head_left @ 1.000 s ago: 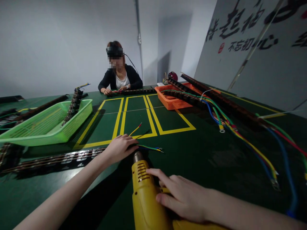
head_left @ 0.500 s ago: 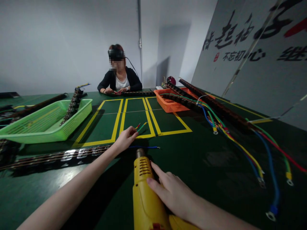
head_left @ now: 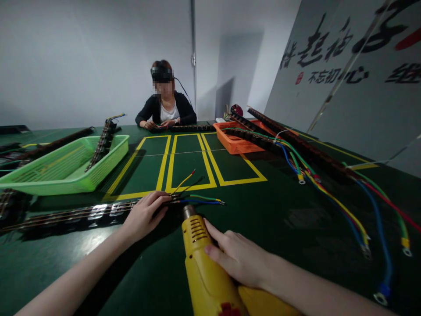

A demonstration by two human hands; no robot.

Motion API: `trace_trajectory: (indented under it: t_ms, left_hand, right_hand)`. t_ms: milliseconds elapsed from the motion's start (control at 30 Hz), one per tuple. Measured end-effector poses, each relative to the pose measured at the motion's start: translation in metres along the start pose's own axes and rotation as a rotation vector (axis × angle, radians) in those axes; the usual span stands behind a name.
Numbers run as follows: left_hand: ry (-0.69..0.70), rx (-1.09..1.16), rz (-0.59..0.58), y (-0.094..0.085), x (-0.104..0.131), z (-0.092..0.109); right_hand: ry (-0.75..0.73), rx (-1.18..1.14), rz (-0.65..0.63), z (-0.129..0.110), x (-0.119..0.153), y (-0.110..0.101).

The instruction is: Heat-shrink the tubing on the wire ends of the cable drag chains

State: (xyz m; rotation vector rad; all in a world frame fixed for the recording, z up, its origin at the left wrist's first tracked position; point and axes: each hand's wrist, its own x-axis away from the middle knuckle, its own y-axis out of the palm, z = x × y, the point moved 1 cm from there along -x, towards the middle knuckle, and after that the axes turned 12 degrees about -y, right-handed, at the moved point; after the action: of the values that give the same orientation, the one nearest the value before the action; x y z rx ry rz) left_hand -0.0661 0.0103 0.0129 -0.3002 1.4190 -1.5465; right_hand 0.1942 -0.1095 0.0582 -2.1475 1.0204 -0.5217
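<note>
The right hand (head_left: 241,259) grips a yellow heat gun (head_left: 202,263) toward the near edge of the green surface (head_left: 279,193), its thumb and a finger along the casing. The metal nozzle (head_left: 189,211) points toward the far edge, just beside the wire ends. The left hand (head_left: 144,215) rests over the right end of a black cable chain (head_left: 79,218), fingers bent forward; whether they pinch it cannot be told. That chain stretches toward the surface's left edge, on the near side of a light-green basket (head_left: 66,187). From its right end come a yellow wire (head_left: 183,181) with a red tip, angled upward, and a green wire (head_left: 201,197) and blue wire (head_left: 200,202), extending toward the right edge. An orange basket (head_left: 235,147) with more chains stands nearer the far edge, where a person (head_left: 168,112) sits handling another chain (head_left: 192,128).
</note>
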Motion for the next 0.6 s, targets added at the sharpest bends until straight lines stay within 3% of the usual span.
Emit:
trace_trajectory:
  t_ms: [133, 300, 600]
  left_hand:
    - [0.002, -0.007, 0.011, 0.009, 0.000, 0.000]
    - [0.014, -0.016, 0.034, 0.010, -0.004, 0.006]
    - [0.002, -0.190, 0.036, 0.010, -0.001, 0.009]
  right_hand:
    - [-0.093, 0.093, -0.034, 0.001, -0.018, -0.005]
    - [-0.108, 0.123, -0.025, 0.000, -0.032, -0.008]
    - [-0.068, 0.082, -0.011, 0.004, -0.025, -0.009]
